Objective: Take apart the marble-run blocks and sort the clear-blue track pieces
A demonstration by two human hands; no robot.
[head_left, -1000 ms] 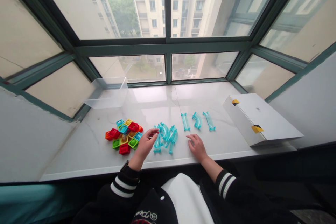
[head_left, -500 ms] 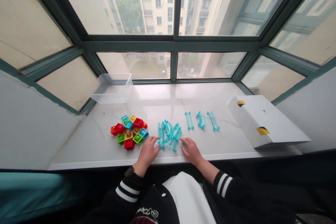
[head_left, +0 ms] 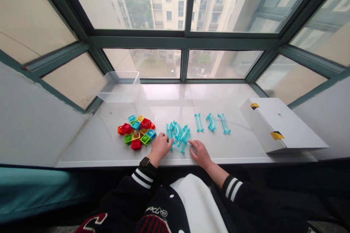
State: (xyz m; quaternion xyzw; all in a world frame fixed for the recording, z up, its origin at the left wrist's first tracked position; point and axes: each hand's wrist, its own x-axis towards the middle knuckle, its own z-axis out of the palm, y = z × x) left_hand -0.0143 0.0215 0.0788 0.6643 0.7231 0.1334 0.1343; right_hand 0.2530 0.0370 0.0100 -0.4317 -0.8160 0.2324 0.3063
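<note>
Left hand [head_left: 160, 148] fingers on track pile [head_left: 178, 134], right hand [head_left: 201, 153] fingers spread flat, coloured blocks [head_left: 136, 133] leftward

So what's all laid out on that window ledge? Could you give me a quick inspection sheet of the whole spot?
Surface: pale glossy ledge under the window.
Things in hand: heap of clear blue track pieces; three more blue pieces in a row to the right of the heap.
Clutter: pile of coloured square blocks; clear plastic tub at back left; white flat box at right.
Hands: left hand touches the heap's near left edge; right hand lies flat beside the heap; neither hand's grip is closed on a piece.
Cables: nothing seen.
Surroundings: green-framed window, apartment blocks outside.
</note>
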